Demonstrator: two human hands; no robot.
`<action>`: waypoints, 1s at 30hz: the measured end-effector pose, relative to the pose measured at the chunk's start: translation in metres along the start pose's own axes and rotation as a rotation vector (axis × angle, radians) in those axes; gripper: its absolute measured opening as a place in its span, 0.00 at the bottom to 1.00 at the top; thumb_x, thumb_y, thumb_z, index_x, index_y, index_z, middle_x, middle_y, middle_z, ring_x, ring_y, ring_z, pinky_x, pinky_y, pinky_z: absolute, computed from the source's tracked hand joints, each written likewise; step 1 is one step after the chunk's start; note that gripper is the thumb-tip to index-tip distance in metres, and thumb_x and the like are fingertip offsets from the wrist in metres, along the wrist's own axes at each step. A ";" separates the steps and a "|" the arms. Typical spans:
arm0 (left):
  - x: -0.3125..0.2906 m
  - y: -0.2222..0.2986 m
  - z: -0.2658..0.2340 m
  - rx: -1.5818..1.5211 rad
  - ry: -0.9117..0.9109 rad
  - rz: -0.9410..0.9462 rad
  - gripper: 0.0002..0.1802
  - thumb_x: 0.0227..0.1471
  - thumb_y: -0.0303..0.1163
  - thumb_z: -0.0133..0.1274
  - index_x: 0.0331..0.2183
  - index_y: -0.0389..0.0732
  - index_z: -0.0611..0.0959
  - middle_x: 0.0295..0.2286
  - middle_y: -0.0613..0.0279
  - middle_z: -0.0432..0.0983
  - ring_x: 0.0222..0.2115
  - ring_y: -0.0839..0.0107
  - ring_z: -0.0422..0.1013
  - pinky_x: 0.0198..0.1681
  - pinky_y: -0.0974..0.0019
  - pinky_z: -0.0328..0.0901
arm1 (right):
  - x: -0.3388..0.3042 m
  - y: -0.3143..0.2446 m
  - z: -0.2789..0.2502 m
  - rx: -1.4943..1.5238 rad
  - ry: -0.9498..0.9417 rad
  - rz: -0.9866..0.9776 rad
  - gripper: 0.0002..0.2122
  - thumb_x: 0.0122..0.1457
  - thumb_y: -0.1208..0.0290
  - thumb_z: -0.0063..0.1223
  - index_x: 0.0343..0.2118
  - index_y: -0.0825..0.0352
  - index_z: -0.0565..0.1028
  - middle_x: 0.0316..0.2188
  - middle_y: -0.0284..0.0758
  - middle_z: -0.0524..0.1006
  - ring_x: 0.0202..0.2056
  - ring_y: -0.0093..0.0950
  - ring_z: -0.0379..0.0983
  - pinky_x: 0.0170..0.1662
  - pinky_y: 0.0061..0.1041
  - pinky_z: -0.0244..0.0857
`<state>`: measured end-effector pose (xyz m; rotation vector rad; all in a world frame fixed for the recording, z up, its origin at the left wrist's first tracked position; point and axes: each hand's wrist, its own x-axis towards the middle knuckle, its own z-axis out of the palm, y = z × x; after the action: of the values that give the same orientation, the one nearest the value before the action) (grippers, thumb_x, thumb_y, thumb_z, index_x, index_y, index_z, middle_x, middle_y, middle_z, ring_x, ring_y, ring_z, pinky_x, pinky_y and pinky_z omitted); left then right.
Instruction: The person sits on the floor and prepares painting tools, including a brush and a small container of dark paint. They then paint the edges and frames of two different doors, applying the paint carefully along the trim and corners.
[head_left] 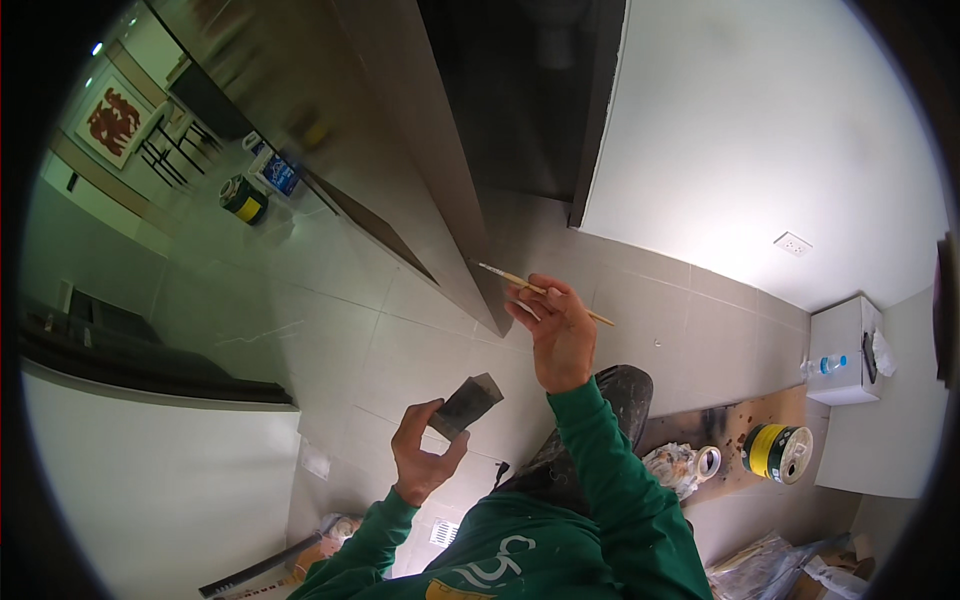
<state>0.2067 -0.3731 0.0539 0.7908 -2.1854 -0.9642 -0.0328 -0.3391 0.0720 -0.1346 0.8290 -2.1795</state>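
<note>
Our right hand (pixel 562 340) holds a brush (pixel 512 278), its tip near the door (pixel 455 200)'s edge; we cannot tell whether they touch. Nearer and left, our left hand (pixel 425 460) pinches a dark block (pixel 468 405). A can (pixel 768 451) stands near right.

Interior of what appears to be a home, with painting work under way: tiled floor (pixel 655 340), white wall (pixel 740 130) with a power outlet (pixel 793 243), framed picture (pixel 114 122), dark doorway (pixel 515 120) showing a dim toilet-like shape (pixel 553 35), yellow-and-black can (pixel 768 452), stained board (pixel 738 428) and a thin paintbrush (pixel 515 279).
</note>
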 end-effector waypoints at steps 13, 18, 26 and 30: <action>0.007 0.003 0.001 -0.001 -0.003 -0.010 0.28 0.35 0.25 0.67 0.43 0.33 0.77 0.34 0.53 0.75 0.33 0.62 0.73 0.39 0.64 0.68 | -0.008 -0.001 -0.024 0.028 0.067 0.013 0.14 0.60 0.66 0.45 0.44 0.70 0.73 0.35 0.39 0.78 0.45 0.36 0.75 0.51 0.39 0.68; 0.005 0.009 -0.002 0.025 0.064 0.117 0.28 0.35 0.27 0.68 0.42 0.35 0.78 0.33 0.53 0.75 0.30 0.60 0.74 0.36 0.64 0.70 | -0.049 -0.020 -0.089 -0.036 0.113 -0.043 0.17 0.61 0.63 0.47 0.47 0.70 0.72 0.36 0.39 0.78 0.40 0.35 0.76 0.45 0.38 0.70; 0.026 0.046 -0.014 -0.047 0.137 0.207 0.26 0.36 0.29 0.68 0.41 0.35 0.79 0.32 0.56 0.76 0.28 0.68 0.74 0.33 0.68 0.70 | -0.101 -0.071 -0.145 -0.061 0.234 -0.213 0.16 0.60 0.61 0.50 0.44 0.69 0.73 0.31 0.37 0.77 0.32 0.31 0.76 0.33 0.29 0.72; 0.038 0.061 -0.017 -0.051 0.156 0.256 0.25 0.36 0.30 0.68 0.40 0.34 0.80 0.32 0.56 0.77 0.28 0.68 0.74 0.33 0.69 0.70 | -0.116 -0.085 -0.145 -0.101 0.263 -0.286 0.15 0.60 0.64 0.49 0.43 0.70 0.74 0.30 0.37 0.77 0.30 0.30 0.76 0.31 0.28 0.72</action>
<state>0.1784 -0.3733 0.1221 0.5278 -2.0579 -0.7986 -0.0577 -0.1406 0.0291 -0.0159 1.1261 -2.4587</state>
